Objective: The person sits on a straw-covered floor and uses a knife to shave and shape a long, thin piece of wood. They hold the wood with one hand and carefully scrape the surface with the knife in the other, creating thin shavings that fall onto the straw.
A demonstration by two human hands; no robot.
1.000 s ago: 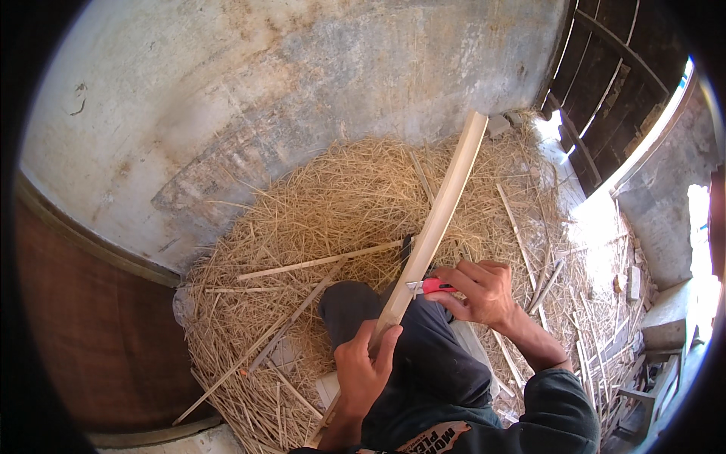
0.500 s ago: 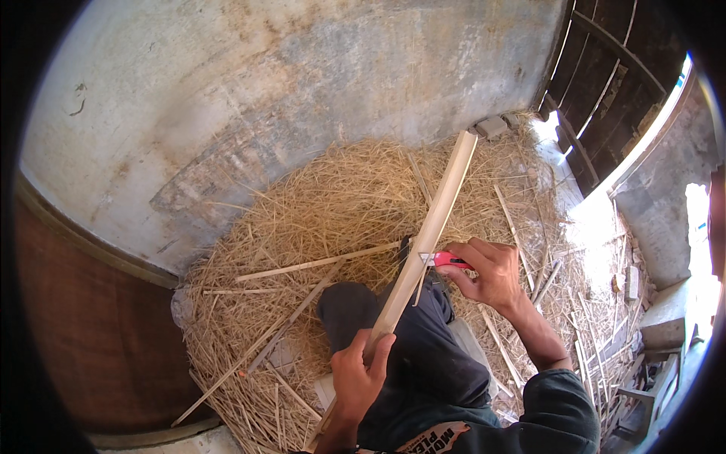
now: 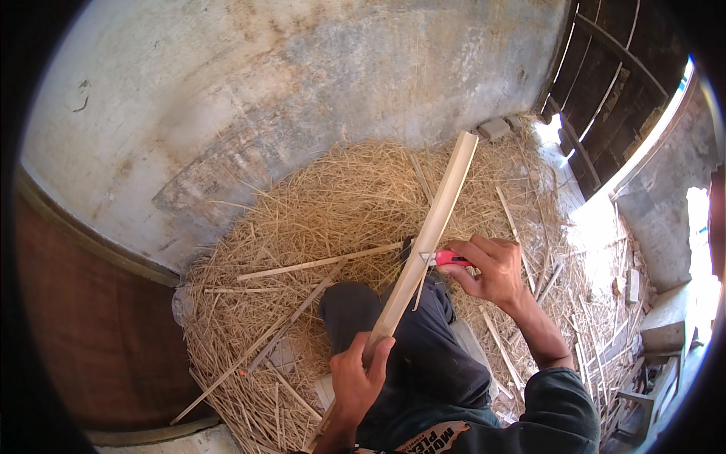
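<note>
A long pale split bamboo strip (image 3: 437, 219) slants up and away from me across my lap. Its near part lies in my left hand (image 3: 357, 378), with the fingers wrapped round it and the thumb along its side. My right hand (image 3: 493, 268) grips a red utility knife (image 3: 452, 258). The knife's short blade meets the right edge of the strip about midway along. Just below the blade, a thin sliver (image 3: 419, 291) hangs from that edge.
Straw-like shavings (image 3: 333, 189) cover the floor around my legs, with loose strips (image 3: 318, 262) among them. A stained wall (image 3: 302, 91) rises ahead. A block (image 3: 494, 129) rests at its foot. Dark wooden boards (image 3: 605, 91) stand at the right, a brown panel (image 3: 98, 325) at the left.
Almost nothing differs. Both hands keep their hold, and the knife blade stays at about the same spot on the strip's edge.
</note>
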